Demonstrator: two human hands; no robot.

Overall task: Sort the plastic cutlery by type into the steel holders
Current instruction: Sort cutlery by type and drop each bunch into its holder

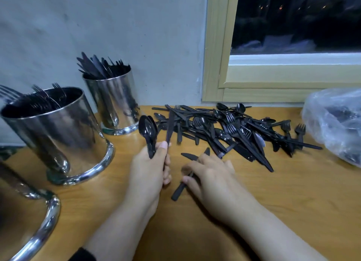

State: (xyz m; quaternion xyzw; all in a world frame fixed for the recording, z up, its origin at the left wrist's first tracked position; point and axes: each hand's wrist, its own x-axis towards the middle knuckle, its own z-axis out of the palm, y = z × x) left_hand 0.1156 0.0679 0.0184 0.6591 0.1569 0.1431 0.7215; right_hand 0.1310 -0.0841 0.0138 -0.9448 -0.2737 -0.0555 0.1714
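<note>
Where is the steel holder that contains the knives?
In the head view, the knife holder stands at the back left of the wooden table, against the wall, behind the fork holder and left of the cutlery pile.

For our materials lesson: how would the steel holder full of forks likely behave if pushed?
The fork holder looks wide with a flared base ring, so it would probably slide rather than tip. Its polished steel on the smooth wooden table suggests little grip. It is likely fairly heavy.

A dark window (297, 18) with a yellow wood frame (224, 46) sits above a crinkly clear plastic bag (336, 124), maybe holding something dark.
</note>
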